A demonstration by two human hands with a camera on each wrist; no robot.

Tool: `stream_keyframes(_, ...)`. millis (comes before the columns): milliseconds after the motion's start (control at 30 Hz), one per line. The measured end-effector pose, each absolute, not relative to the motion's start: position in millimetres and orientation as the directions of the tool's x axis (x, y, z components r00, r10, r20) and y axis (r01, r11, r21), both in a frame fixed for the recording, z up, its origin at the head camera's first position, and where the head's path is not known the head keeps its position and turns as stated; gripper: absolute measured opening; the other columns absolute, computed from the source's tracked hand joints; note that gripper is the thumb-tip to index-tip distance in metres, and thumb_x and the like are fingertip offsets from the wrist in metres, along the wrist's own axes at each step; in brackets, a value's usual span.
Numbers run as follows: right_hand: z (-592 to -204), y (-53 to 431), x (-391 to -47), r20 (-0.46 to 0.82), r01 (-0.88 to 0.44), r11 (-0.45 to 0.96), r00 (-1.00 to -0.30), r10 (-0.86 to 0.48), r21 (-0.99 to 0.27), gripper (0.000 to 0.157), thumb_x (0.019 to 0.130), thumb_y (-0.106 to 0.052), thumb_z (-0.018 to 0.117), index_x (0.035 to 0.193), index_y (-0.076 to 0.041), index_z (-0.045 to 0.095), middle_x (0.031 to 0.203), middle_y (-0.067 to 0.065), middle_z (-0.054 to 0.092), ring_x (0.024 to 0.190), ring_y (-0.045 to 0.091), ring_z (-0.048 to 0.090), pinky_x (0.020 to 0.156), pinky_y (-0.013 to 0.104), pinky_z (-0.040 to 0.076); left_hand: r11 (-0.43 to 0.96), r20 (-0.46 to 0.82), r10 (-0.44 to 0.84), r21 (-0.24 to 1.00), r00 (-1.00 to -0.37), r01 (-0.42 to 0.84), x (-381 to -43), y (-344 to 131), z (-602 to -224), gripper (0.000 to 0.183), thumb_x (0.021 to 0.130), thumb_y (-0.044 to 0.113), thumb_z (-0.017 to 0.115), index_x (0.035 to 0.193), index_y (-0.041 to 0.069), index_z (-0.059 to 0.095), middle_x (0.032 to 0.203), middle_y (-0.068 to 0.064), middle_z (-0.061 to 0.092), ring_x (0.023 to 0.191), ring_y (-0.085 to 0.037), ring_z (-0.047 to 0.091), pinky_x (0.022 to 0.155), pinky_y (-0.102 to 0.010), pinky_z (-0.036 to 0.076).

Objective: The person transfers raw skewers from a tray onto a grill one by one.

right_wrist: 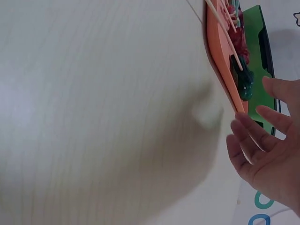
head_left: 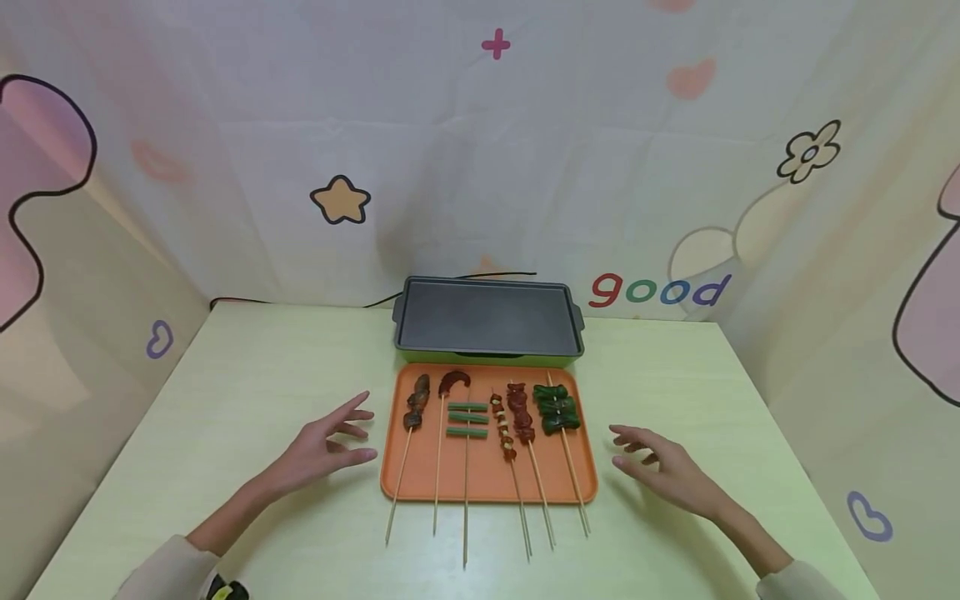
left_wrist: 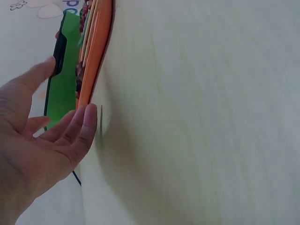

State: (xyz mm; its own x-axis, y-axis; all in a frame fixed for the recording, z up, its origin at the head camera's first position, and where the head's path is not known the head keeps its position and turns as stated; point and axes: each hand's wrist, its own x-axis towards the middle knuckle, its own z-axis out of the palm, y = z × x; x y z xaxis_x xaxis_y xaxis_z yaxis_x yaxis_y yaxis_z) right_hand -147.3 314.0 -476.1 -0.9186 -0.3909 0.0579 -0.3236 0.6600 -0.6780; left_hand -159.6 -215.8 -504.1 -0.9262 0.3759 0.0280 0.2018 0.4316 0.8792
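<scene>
An orange tray (head_left: 420,483) lies on the table with several skewers across it, their sticks jutting over the near edge. From left to right they carry brown chunks (head_left: 417,403), a dark red curled piece (head_left: 453,382), green bean-like lengths (head_left: 467,419), small mixed pieces (head_left: 502,427), red meat (head_left: 521,412) and dark green pepper-like pieces (head_left: 557,408). My left hand (head_left: 324,450) hovers just left of the tray, fingers relaxed and holding nothing. To the tray's right my right hand (head_left: 667,473) is likewise relaxed, with nothing in it.
Behind the tray stands an electric griddle (head_left: 487,317) with a dark flat plate and a green base. Its black cord (head_left: 382,300) runs along the back. A printed curtain (head_left: 480,167) hangs behind the pale table (head_left: 315,358).
</scene>
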Motion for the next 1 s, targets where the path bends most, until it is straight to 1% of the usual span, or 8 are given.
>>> stream_keyframes(67, -476, 314, -146, 0.041, -0.315, 0.612, -0.908, -0.418, -0.726, 0.043, 0.102, -0.017, 0.064, 0.140, 0.001, 0.057, 0.119, 0.016, 0.071, 0.102, 0.014, 0.067, 0.080, 0.029, 0.056, 0.428, 0.023, 0.374, 0.883, -0.927, 0.194, -159, -213, -504, 0.085, 0.091, 0.023, 0.079, 0.160, 0.005, 0.032, 0.144, -0.023, 0.057, 0.115, -0.033, 0.066, 0.086, -0.024, 0.057)
stream_keyframes(100, -476, 313, -146, 0.031, -0.307, 0.583, -0.900, -0.434, -0.752, 0.040, 0.102, -0.014, 0.062, 0.138, 0.003, 0.058, 0.115, 0.017, 0.072, 0.098, 0.010, 0.068, 0.077, 0.026, 0.056, 0.428, 0.018, 0.371, 0.884, -0.929, 0.187, -158, -211, -505, 0.084, 0.090, 0.022, 0.079, 0.159, 0.005, 0.033, 0.143, -0.022, 0.058, 0.114, -0.032, 0.066, 0.085, -0.023, 0.057)
stream_keyframes(167, -476, 313, -145, -0.003, -0.276, 0.539, -0.889, -0.458, -0.796, 0.038, 0.103, -0.013, 0.060, 0.137, 0.006, 0.058, 0.111, 0.019, 0.073, 0.093, 0.005, 0.068, 0.073, 0.025, 0.057, 0.428, 0.007, 0.370, 0.886, -0.929, 0.177, -158, -208, -504, 0.082, 0.090, 0.021, 0.079, 0.158, 0.004, 0.036, 0.141, -0.023, 0.060, 0.112, -0.031, 0.067, 0.083, -0.023, 0.058)
stream_keyframes(267, -477, 312, -144, -0.065, -0.205, 0.481, -0.871, -0.487, -0.853, 0.038, 0.105, -0.011, 0.057, 0.136, 0.009, 0.056, 0.109, 0.023, 0.072, 0.089, 0.008, 0.071, 0.070, 0.027, 0.058, 0.427, -0.007, 0.376, 0.889, -0.927, 0.167, -158, -203, -504, 0.080, 0.090, 0.020, 0.080, 0.156, 0.002, 0.039, 0.138, -0.023, 0.061, 0.110, -0.030, 0.067, 0.082, -0.022, 0.058)
stream_keyframes(433, -481, 309, -138, -0.170, -0.072, 0.410, -0.835, -0.523, -0.909, 0.040, 0.106, -0.014, 0.054, 0.136, 0.012, 0.054, 0.109, 0.027, 0.070, 0.087, 0.009, 0.069, 0.068, 0.029, 0.059, 0.401, -0.041, 0.364, 0.909, -0.931, 0.117, -156, -198, -505, 0.079, 0.088, 0.016, 0.081, 0.155, 0.000, 0.040, 0.137, -0.025, 0.060, 0.110, -0.032, 0.066, 0.082, -0.020, 0.057)
stream_keyframes(667, -488, 300, -125, -0.270, 0.089, 0.323, -0.774, -0.573, -0.942, 0.040, 0.106, -0.016, 0.056, 0.132, 0.014, 0.056, 0.109, 0.021, 0.073, 0.087, 0.011, 0.070, 0.070, 0.027, 0.059, 0.346, -0.070, 0.352, 0.936, -0.933, 0.061, -155, -193, -509, 0.078, 0.088, 0.010, 0.080, 0.154, -0.002, 0.041, 0.136, -0.027, 0.058, 0.108, -0.030, 0.067, 0.081, -0.022, 0.058)
stream_keyframes(867, -494, 298, -117, -0.345, 0.225, 0.270, -0.738, -0.580, -0.936, 0.038, 0.104, -0.016, 0.059, 0.126, 0.015, 0.059, 0.105, 0.010, 0.075, 0.088, 0.012, 0.072, 0.074, 0.027, 0.061, 0.336, -0.120, 0.335, 0.942, -0.934, -0.001, -157, -189, -511, 0.076, 0.086, 0.007, 0.081, 0.151, -0.004, 0.044, 0.136, -0.027, 0.058, 0.107, -0.024, 0.066, 0.080, -0.021, 0.057)
stream_keyframes(1000, -500, 295, -112, -0.375, 0.301, 0.225, -0.717, -0.587, -0.927, 0.037, 0.103, -0.015, 0.061, 0.125, 0.015, 0.060, 0.102, 0.008, 0.077, 0.086, 0.013, 0.074, 0.075, 0.027, 0.061, 0.305, -0.159, 0.349, 0.951, -0.923, -0.049, -157, -187, -510, 0.076, 0.086, 0.005, 0.081, 0.150, -0.006, 0.043, 0.139, -0.030, 0.055, 0.110, -0.025, 0.064, 0.080, -0.022, 0.057)
